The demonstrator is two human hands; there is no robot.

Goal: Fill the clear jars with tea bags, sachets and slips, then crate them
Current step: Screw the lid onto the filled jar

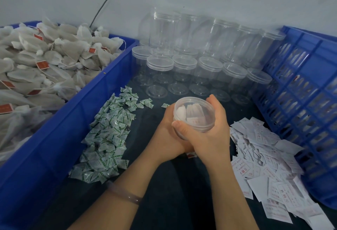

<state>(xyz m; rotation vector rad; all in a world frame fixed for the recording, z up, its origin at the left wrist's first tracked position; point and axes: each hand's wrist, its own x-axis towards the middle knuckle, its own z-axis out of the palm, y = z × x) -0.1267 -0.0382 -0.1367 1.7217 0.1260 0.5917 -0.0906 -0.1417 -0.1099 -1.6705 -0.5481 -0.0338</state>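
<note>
The solid blue plastic tub (102, 87) at left holds white mesh tea bags with red tags (45, 62). The blue lattice crate (300, 93) stands at right. Empty clear plastic jars (209, 65) are stacked in 2 tiers at the far side. White printed paper slips (269, 156) lie near right, green-and-white sachets (109, 129) left of centre. You hold 1 lidded clear jar (194, 114) at centre, above the dark table, with tea bags and a slip visible inside. Your left hand (167, 135) wraps its left side. Your right hand (209, 138) curls round the lid rim. Judged step: closing the lid. Next, confirm the lid is seated, then carry the jar right to the crate.
</note>
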